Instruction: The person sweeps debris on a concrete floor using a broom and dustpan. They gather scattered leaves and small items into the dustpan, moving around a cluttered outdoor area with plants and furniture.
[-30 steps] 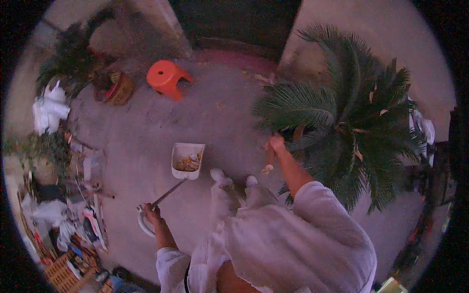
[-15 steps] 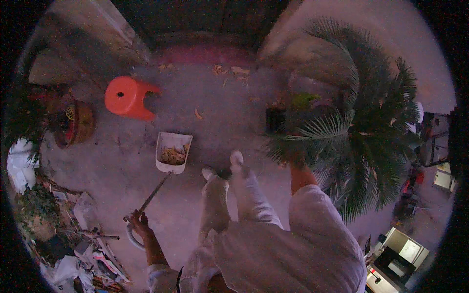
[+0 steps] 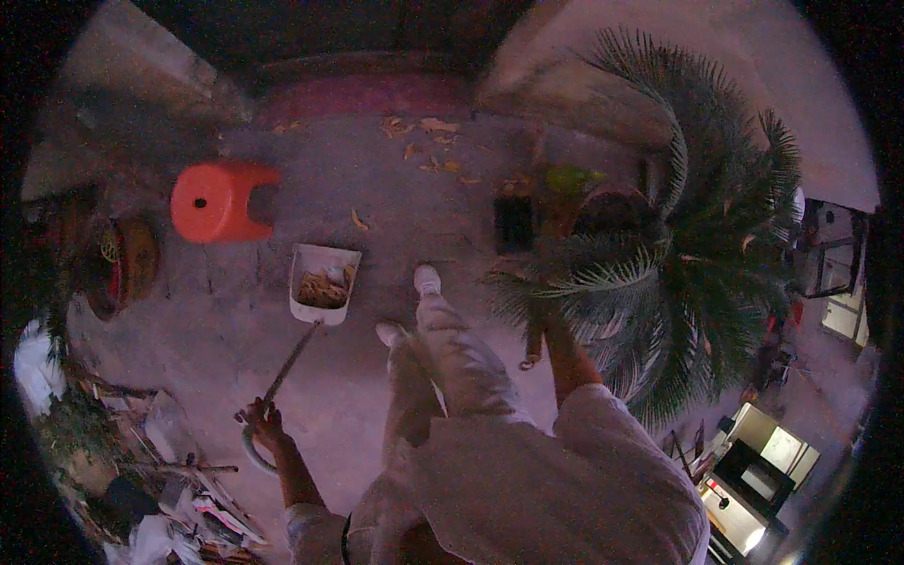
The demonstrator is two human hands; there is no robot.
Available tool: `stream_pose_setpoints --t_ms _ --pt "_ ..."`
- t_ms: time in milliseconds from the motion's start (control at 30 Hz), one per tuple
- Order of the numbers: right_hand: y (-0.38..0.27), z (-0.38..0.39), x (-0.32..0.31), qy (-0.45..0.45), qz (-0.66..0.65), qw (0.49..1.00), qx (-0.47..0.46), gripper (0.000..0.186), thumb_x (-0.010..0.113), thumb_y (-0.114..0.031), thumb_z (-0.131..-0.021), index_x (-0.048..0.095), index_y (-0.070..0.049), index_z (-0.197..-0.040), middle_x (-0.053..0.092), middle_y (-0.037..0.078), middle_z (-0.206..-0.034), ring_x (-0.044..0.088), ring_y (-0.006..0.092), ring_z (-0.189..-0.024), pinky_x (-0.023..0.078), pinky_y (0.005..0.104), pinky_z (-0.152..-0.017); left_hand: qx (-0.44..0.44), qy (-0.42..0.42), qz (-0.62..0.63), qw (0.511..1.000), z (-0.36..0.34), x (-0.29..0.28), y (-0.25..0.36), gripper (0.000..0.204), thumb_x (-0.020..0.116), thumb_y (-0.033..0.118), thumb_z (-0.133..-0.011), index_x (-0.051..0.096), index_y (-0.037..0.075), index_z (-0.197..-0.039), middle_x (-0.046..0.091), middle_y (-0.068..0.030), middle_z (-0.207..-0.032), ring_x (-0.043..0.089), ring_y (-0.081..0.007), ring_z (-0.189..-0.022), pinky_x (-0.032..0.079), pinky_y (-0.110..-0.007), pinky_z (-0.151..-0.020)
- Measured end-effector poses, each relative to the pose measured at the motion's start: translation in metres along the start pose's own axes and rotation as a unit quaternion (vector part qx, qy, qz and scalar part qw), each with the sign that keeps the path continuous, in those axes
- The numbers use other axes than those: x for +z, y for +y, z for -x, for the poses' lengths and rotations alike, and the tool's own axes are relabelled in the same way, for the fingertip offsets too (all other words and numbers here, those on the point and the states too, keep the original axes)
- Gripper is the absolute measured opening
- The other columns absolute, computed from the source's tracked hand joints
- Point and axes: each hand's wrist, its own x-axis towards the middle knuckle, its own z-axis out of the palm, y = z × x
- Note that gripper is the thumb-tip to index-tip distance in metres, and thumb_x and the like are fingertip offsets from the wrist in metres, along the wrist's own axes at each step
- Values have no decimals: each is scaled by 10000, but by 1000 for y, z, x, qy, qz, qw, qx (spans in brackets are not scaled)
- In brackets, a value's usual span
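My left hand (image 3: 261, 421) is closed round the long handle (image 3: 292, 365) of a white long-handled dustpan (image 3: 307, 312). The handle's curved, pale grip end bends down below my fist. The pan rests on or just above the ground ahead of me to the left, with dry brown leaves (image 3: 323, 288) in it. My right hand (image 3: 554, 322) is among the palm fronds, which cover most of its fingers. Beside it hangs the end of a thin brown handle (image 3: 533, 347) with a small ring; the rest of that handle is hidden.
An orange plastic stool (image 3: 215, 201) lies on its side ahead to the left. A large potted palm (image 3: 673, 254) spreads at the right. Loose dry leaves (image 3: 433, 162) are scattered by the far doorstep. Flowerpots (image 3: 132, 264) and piled junk (image 3: 169, 499) line the left side.
My right foot has stepped ahead. A ringed handle end now shows beside my right hand. The dustpan stays in my left hand, and the stool and far leaves show from slightly nearer.
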Motion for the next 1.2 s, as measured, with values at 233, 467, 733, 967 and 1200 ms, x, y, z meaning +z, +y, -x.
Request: stream_pose_setpoints --t_ms 233,467,733,967,1200 --pt "15 68 9 -17 -43 998 37 239 432 -253 -750 458 -83 -916 476 82 -617 453 201 -489 377 318 -407 5 35 -72 997 -42 -7 -9 276 523 239 -726 467 34 -903 528 -104 -880 506 -197 -714 432 -258 -546" --pt "15 7 9 5 -57 998 -4 243 433 -265 -751 470 -78 -901 478 82 -627 450 199 -496 373 316 -407 -19 19 -95 995 -52 23 -5 248 522 191 -725 440 32 -896 526 -102 -852 507 -192 -731 437 -266 -559" --pt "-4 39 5 -4 -59 998 6 250 433 -279 -753 484 -72 -884 481 82 -639 447 197 -503 368 313 -407 16 -36 -72 997 -63 31 -5 304 527 223 -731 446 43 -963 531 -72 -873 531 -190 -700 416 -257 -557" --pt "-8 -1 7 -15 -80 990 -116 259 434 -292 -754 496 -67 -869 483 81 -649 444 195 -510 364 311 -407 32 7 -180 983 -57 45 0 160 536 122 -718 521 -7 -811 545 -83 -822 519 -173 -744 442 -281 -622" --pt "-106 -48 41 -32 41 997 -54 285 450 -262 -748 454 -65 -953 479 104 -773 476 205 -569 387 321 -425 370 -79 -639 670 -68 52 -5 122 563 102 -675 523 12 -747 553 -62 -713 515 -160 -675 421 -262 -607"
